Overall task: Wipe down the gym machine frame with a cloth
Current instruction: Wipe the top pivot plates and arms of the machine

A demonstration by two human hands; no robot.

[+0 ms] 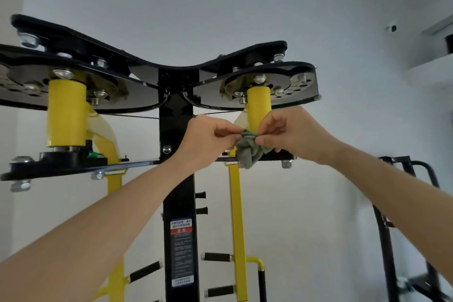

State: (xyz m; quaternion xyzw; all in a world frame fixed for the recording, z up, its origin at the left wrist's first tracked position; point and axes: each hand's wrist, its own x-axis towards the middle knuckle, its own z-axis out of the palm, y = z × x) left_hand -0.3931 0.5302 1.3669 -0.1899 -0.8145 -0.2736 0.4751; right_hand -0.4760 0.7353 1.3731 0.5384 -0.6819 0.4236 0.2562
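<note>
A pale wall [318,32] fills the background; in front of it stands the gym machine frame [179,191], a black central column seen from below. Broad black top plates [73,39] spread out to both sides of the column; a thinner black cross plate [73,167] runs level beneath them. A separate black rack [387,240] stands at the far right, apart from the frame. Between the upper and lower plates sit two upright yellow cylinders, the left cylinder [66,113] nearer and the right cylinder [258,105] partly behind the fingers; a long yellow bar [236,216] hangs down below the right one.

Both forearms reach up from the bottom corners. The left hand [208,140] and the right hand [294,135] meet just below the right cylinder, each with fingers curled and pinching the top of the cloth [248,149]. The cloth is grey-green and bunched, held between the two hands and drooping in front of the cross plate; whether it touches the frame cannot be told.

A printed warning label [182,252] is stuck on the column; black padded pegs [217,257] jut out beside it; a round bolt [167,149] sits on the column near the left hand.
</note>
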